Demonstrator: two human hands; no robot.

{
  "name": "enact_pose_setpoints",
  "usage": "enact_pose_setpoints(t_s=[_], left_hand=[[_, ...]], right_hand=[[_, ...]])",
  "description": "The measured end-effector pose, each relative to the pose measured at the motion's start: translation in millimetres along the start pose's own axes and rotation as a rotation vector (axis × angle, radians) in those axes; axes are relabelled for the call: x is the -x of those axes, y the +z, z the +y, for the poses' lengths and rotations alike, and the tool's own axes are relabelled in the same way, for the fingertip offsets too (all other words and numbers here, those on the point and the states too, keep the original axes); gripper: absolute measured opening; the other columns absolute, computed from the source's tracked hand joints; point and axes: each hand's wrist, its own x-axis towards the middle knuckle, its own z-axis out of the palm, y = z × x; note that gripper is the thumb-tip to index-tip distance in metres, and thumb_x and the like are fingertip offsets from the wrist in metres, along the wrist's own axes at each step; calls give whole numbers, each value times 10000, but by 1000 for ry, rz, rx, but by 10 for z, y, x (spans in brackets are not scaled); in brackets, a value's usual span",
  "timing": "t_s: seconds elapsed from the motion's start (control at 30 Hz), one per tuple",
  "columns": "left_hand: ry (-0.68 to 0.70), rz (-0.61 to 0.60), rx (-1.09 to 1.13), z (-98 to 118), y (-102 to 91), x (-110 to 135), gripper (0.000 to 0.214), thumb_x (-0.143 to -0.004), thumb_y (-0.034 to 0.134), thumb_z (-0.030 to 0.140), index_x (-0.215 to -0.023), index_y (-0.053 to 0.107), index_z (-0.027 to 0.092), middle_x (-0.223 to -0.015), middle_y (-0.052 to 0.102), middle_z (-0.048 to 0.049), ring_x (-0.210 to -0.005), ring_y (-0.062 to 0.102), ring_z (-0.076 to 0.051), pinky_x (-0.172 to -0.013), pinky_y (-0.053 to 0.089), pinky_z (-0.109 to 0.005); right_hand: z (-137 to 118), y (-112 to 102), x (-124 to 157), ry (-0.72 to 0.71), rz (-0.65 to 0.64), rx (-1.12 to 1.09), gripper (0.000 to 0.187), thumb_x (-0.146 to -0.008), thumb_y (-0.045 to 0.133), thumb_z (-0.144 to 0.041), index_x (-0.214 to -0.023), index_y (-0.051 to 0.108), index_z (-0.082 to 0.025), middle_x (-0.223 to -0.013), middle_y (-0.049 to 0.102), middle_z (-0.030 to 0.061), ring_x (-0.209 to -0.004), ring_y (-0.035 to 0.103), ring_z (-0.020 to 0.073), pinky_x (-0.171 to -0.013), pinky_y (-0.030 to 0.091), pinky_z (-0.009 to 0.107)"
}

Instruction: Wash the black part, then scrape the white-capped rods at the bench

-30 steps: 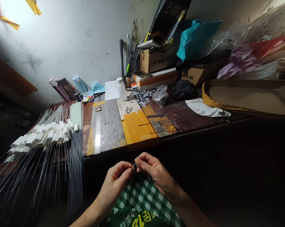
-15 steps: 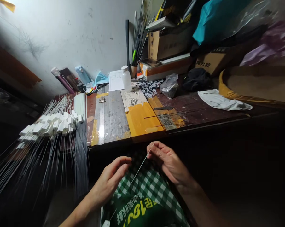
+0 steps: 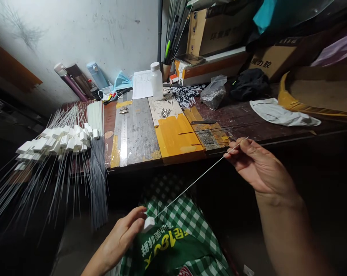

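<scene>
Pinching one end of a thin white stick in the right hand, off to the right and just in front of the counter. Squeezing with thumb and finger, leaving no real gap around the stick. Slanting it down to the left, over a green checked cloth, to a small white block. Holding the left hand low, right at the block, with thumb and fingers bent and a little apart. Touching the block, by the look of it, but not showing clearly enough to tell if really gripping. Not showing, either, if poking into the block or just meeting it at the low end of the stick.

Spreading the hands far apart now, after nearly bringing the fingertips together a second ago. Moving the right hand up and away, and so showing much more of the stick, plus the block at the bottom. Probably drawing out the stick to nearly all its length, and likely handling stick and block as one piece.

Working beside a big heap of white blocks and long gray sticks, and facing a white bottle and a shiny ruler on the counter.
</scene>
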Motion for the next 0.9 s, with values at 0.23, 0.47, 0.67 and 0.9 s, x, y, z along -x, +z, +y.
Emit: enact_pose_setpoints(t_s=[0.23, 0.47, 0.67, 0.9], left_hand=[[61, -33, 65, -123, 161, -90, 422, -838, 693, 409, -1215, 662, 220, -1059, 677, -58, -967, 582, -222, -838, 440, -283], [69, -29, 159, -135, 254, -175, 437, -873, 644, 454, -1230, 658, 204, -921, 643, -30, -786, 514, -157, -684, 400, -238], [88, -10, 176, -84, 324, -299, 473, -852, 651, 492, -1213, 670, 186, -1021, 684, -62, -889, 552, -204, -767, 431, -279], [146, 23, 228, 1, 374, -409, 467, -854, 655, 483, -1228, 664, 203, -1082, 689, -66, -950, 575, -217, -833, 436, -298]], right_hand=[[-217, -50, -60, -32, 80, -17, 225, -619, 890, -365, -700, 698, -281, -872, 572, 21, -731, 496, 140, -644, 548, 266], [-140, -46, -21, -37, 62, 15, 181, -674, 848, -351, -765, 711, -275, -895, 615, 12, -776, 529, 150, -692, 517, 299], [328, 201, 325, 189, -144, 86, 293, -645, 859, -427, -812, 729, -224, -884, 639, 3, -775, 552, 120, -738, 482, 248], [718, 417, 721, 317, -364, 229, 339, -790, 745, -463, -1026, 721, -221, -922, 648, 12, -820, 555, 137, -799, 449, 285]])
